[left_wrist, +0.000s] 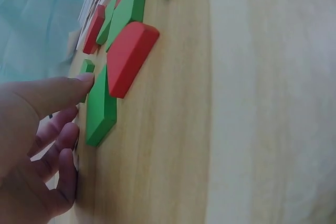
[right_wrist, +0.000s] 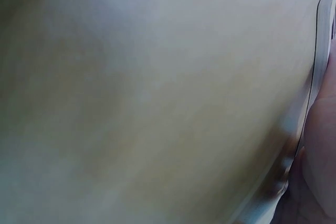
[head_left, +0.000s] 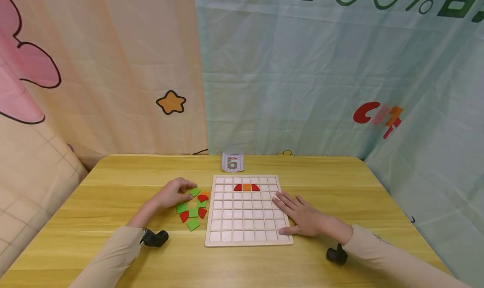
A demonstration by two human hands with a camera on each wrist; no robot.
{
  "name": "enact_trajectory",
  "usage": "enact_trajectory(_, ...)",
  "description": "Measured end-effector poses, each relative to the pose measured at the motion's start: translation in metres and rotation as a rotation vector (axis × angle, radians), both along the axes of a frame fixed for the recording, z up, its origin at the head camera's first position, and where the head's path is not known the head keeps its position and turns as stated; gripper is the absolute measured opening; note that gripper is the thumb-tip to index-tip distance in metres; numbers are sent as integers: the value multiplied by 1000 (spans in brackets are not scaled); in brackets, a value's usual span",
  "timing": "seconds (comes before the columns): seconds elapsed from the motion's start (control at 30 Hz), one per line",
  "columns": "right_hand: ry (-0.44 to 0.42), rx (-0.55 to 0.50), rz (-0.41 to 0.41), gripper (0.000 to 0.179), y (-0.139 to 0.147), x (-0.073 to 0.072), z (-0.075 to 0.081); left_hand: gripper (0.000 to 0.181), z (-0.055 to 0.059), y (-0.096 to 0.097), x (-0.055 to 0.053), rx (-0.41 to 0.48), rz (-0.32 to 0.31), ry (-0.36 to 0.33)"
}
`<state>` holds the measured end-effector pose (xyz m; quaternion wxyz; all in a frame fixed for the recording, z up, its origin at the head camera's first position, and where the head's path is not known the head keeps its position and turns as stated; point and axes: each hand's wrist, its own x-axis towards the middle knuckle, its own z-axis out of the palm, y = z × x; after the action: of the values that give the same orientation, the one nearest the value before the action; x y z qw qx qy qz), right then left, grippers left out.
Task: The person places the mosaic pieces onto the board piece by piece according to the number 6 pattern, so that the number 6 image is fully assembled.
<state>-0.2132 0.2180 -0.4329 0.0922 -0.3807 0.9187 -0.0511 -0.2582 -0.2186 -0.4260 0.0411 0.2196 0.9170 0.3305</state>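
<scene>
Left hand [head_left: 177, 193], fingers pinching a green tile [head_left: 194, 191] left of the board [head_left: 249, 244]; right hand [head_left: 305, 217], fingers extended, rests on its right edge. A low lift could drag the neighbouring red tile [head_left: 203, 198].

I see a curtained-off booth, wider premises unclear: printed fabric hangings [head_left: 302, 77], cartoon star [head_left: 171, 102] and bright lettering [head_left: 360, 114] on them, close behind a wood-grain surface [head_left: 227, 268].
</scene>
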Motion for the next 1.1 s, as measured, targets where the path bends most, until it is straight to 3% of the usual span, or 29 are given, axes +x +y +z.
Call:
enact_trajectory(0.67,6,13,-8,87,-2,1,1,30,-2,-1,0,-20,43,57)
enact_trajectory(0.9,14,-22,6,87,0,1,0,29,0,1,1,-40,113,69)
enact_trajectory(1.1,17,-53,17,87,1,0,-2,27,1,3,2,-77,140,119)
